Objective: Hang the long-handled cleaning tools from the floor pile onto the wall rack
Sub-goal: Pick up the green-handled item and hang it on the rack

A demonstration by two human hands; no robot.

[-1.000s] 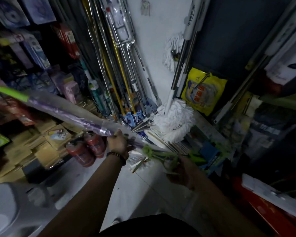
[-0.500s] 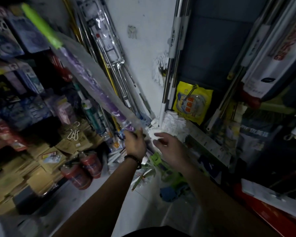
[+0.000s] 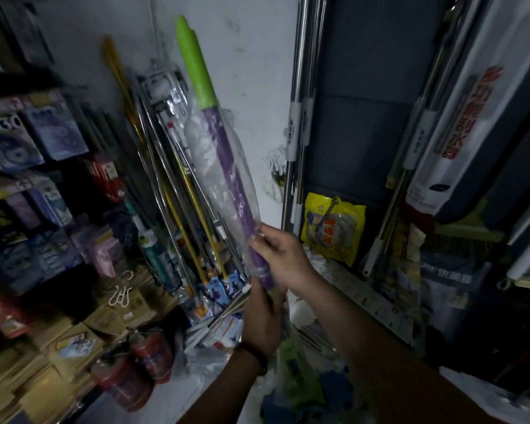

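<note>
- A person stands in a dim, crowded shop corner and holds one purple-handled tool (image 3: 227,166) nearly upright, its green cap (image 3: 196,65) at the top and close to the white wall (image 3: 251,56).
- A clear plastic sleeve (image 3: 208,160) wraps the tool's shaft.
- The task looks to be in progress: this tool is lifted but not yet hung, and no hook or rack shows plainly near its top.
- More green and blue items lie in the floor pile (image 3: 303,387) near the person's arms, so work likely remains.
- A bundle of metal and yellow poles (image 3: 178,185) leans just left of the held tool; steel poles (image 3: 300,87) hang to its right.
- The right hand (image 3: 282,258) wraps curled fingers (image 3: 259,240) round the shaft, over the plastic.
- The left hand (image 3: 262,316), with a dark wristband (image 3: 254,356), grips the shaft's lower end just beneath the right hand; its fingertips are hidden.
</note>
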